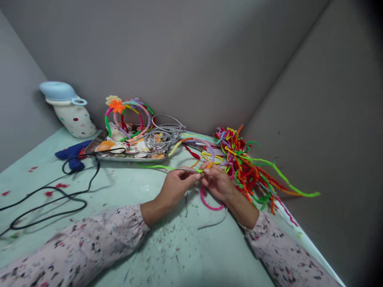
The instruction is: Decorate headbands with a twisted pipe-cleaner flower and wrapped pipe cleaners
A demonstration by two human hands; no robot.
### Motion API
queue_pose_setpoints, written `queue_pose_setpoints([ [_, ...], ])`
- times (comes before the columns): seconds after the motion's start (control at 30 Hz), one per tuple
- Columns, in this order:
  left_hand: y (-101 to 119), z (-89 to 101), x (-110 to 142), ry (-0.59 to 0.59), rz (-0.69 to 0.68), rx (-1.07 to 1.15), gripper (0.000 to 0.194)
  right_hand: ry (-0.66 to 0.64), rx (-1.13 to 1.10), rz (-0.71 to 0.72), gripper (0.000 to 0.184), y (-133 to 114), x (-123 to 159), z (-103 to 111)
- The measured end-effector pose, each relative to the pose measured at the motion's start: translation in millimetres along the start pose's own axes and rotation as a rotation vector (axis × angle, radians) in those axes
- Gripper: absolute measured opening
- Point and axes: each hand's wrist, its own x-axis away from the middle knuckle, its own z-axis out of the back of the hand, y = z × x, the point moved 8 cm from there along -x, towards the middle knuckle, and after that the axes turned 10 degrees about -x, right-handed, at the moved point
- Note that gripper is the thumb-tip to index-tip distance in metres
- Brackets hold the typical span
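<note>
Both of my hands are together above the table, fingertips nearly touching. Between the thumb and fingers of my left hand [176, 186] is a bare grey wire, with a yellow-green pipe cleaner [155, 166] whose tail runs off to the left. My right hand [217, 181] pinches a hoop [206, 144] wrapped in yellow, orange, pink and lilac pipe cleaner. Green fuzz shows on the wire between the two hands. A magenta curved length [208, 205] hangs below my right hand, and whether it joins the hoop is hidden. Another grey wire end [214, 226] lies lower down.
A metal tray [134, 160] holds shells, coiled grey wire [167, 133] and finished flowered hoops [128, 119]. Left of it are a blue glue gun [73, 153] with a black cord [86, 203] and a bottle [72, 113]. Pipe cleaners [245, 171] are heaped on the right.
</note>
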Motion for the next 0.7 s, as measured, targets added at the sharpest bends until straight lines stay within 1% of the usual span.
queue_pose_setpoints([
  [0.13,-2,4.6,0,0.036,0.024,0.005,0.026,0.022,0.027,-0.037,0.012,3,0,1],
  [0.23,-5,8.6,0,0.082,0.071,0.002,0.027,0.027,0.029,-0.039,0.011,4,0,2],
  [0.33,-6,12.0,0,0.12,0.092,0.0,0.033,0.019,0.027,-0.051,0.011,5,0,2],
  [0.53,-7,9.8,-1,0.092,0.097,0.052,0.031,0.035,0.014,-0.032,0.012,3,-1,1],
  [0.7,-10,9.1,-2,0.098,0.12,0.121,0.025,0.073,-0.043,-0.012,0.007,2,-2,5],
])
